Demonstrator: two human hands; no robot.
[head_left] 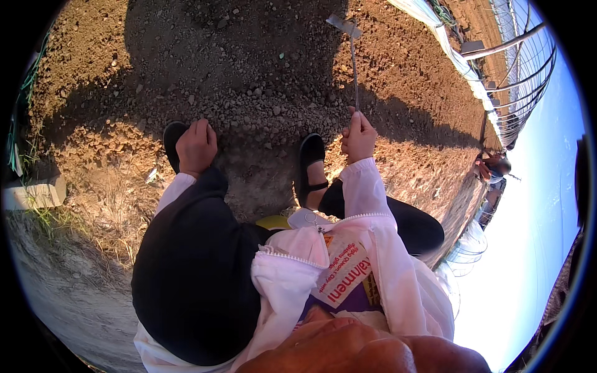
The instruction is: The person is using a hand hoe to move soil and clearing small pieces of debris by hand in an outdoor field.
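My right hand (360,137) grips a small hand hoe (355,70) near the lower end of its thin metal shaft. The hoe's flat blade (344,26) is on or just above the loose soil, at the edge of a shadow. My left hand (197,145) is loosely curled in front of my bent left knee, next to a black shoe (173,140); nothing shows in it, though its palm side is hidden. Between my feet and beyond them lies dark, crumbly soil (261,105) with small clods. The other black shoe (311,148) is planted left of my right hand.
White plastic sheeting (459,60) edges the soil on the right, beside curved greenhouse hoops (522,88). Another person (492,169) crouches farther off at the right. At left are a pale block (39,192), dry grass (116,219) and green netting or cord (21,105).
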